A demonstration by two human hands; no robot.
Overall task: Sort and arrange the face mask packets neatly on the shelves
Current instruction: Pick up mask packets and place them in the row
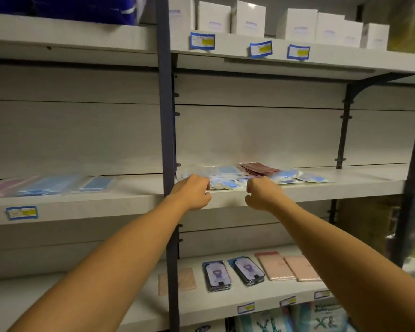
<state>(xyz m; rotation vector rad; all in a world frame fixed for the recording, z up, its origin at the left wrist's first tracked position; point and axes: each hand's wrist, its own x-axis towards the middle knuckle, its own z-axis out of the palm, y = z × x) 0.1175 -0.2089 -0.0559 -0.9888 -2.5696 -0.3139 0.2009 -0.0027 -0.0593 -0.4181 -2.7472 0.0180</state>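
**Inspector:** Grey shop shelving with dark blue uprights fills the view. On the middle shelf (309, 188) lies a loose heap of clear-wrapped blue face mask packets (228, 179), with a stack of dark red packets (259, 169) resting on its rear part.

**Clerk:** And the hands?

**Inspector:** Left hand (193, 194) and right hand (261, 195) are both at the shelf's front edge, fingers curled at the heap's near margin. Whether either pinches a packet, I cannot tell.

**Clerk:** Handling?

**Inspector:** Judged light, limp and slippery in film; they will likely slide off one another. Best taken by the short ends, squared into a stack.

**Clerk:** Surroundings?

**Inspector:** More blue packets (55, 185) lie in the left bay. White cartons (297, 23) stand above; pink packets (288, 267) and purple-printed packets (218, 274) lie below. The upright (167, 140) beside the left hand divides the bays and could hinder sideways transfers.
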